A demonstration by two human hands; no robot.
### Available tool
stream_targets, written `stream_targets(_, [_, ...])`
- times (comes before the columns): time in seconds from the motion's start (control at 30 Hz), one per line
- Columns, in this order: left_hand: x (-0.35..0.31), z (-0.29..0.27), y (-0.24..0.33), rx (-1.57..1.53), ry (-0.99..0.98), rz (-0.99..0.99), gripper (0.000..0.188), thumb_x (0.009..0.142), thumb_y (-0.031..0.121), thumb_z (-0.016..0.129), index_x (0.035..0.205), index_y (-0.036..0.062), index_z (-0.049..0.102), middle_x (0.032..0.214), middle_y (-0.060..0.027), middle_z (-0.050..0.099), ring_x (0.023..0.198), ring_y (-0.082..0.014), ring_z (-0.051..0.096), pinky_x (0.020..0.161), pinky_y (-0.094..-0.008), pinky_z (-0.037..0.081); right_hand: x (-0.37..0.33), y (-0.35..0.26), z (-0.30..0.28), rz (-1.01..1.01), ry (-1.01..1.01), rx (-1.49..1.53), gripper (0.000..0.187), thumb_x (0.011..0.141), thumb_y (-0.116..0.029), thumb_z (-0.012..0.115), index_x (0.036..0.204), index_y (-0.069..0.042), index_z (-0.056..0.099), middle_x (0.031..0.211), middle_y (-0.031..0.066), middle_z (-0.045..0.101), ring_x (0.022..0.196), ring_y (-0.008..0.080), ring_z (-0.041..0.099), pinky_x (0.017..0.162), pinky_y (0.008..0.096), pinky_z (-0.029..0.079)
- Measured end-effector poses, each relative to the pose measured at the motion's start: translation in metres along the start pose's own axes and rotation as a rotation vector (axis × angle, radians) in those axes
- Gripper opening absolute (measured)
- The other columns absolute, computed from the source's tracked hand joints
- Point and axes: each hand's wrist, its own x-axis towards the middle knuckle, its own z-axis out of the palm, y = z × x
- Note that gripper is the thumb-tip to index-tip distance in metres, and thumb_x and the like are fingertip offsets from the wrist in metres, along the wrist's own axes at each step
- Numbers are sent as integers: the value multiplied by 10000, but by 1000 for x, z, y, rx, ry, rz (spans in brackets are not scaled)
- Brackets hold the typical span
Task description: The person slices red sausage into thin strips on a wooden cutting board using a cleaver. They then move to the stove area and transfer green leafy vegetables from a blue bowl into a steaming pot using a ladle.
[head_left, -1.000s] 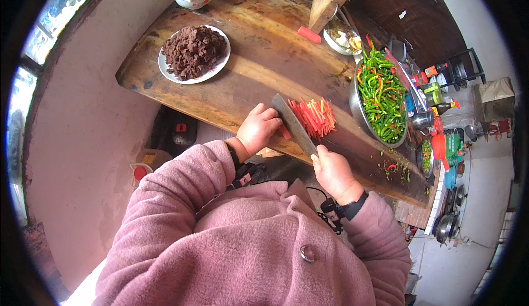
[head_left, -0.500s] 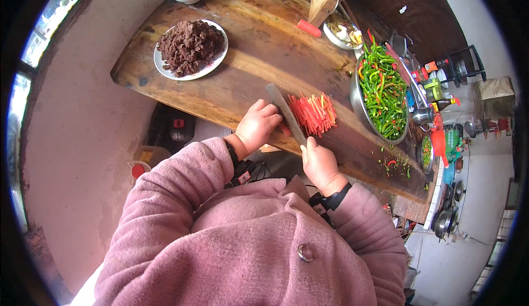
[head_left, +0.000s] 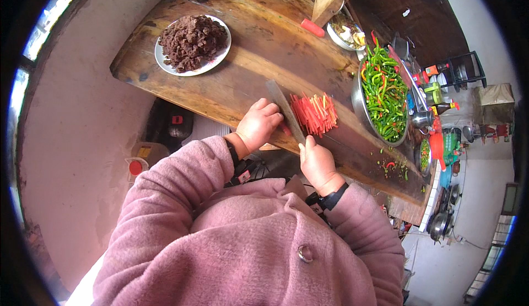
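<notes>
The wooden tabletop (head_left: 264, 41) was stretched slantwise across the view, and the cutting was done close to its near edge, perhaps so that the arms could be kept bent. On its right side a metal basin (head_left: 356, 105) was set, filled with green and red peppers (head_left: 384, 96); it was placed apart from the blade, probably so that room was left for cutting. Toward the far left, a white plate (head_left: 164, 60) was heaped with a dark brown, crumbly mound (head_left: 192, 44), likely kept aside for the same reason.

A broad knife (head_left: 285, 107) was held slantwise, its handle hidden within the right hand (head_left: 318, 165), whose fingers were closed around it. The left hand (head_left: 259, 125) was curled with its fingers pressed together, presumably so that the fingertips were kept tucked; whether the blade was touched by them could not be told. Thin red strips (head_left: 314, 114) were gathered loosely just beyond the blade, on the side away from the left hand. Farther back, a thick red stick (head_left: 313, 28) was laid. Smallest, a red piece (head_left: 285, 129) was seen between the left fingers and the blade, apparently pinned there to be steadied.
</notes>
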Motion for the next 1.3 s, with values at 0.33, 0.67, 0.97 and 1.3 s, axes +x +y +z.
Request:
stream_targets(0.33, [-1,2,-1,8,30,23,34,726,129,633,734,107,608,807,-50,550,820,-274,513,777,-364,460,-4,3,-25,-64,-26,21,196,964,-191,549,934,-1,513,629,209,595,606,431,602,547,517,464])
stream_targets(0.67, [-2,2,-4,18,18,41,82,744,102,663,822,93,637,839,-53,566,822,-268,517,797,-356,444,4,0,-11,-81,83,73,203,973,-203,537,910,-19,482,619,205,596,589,431,598,539,527,457])
stream_targets(0.97, [-6,3,-5,-8,10,8,79,734,103,671,796,85,625,819,-58,552,807,-271,507,763,-358,456,5,-2,-9,-49,8,11,234,963,-217,566,963,14,530,633,218,600,610,431,606,555,523,473])
stream_targets(1.3, [-3,1,-3,19,21,23,82,726,93,675,793,83,629,818,-57,553,809,-274,507,769,-361,458,0,8,-13,-89,90,89,216,956,-222,568,888,-24,516,629,211,590,611,436,596,558,527,462])
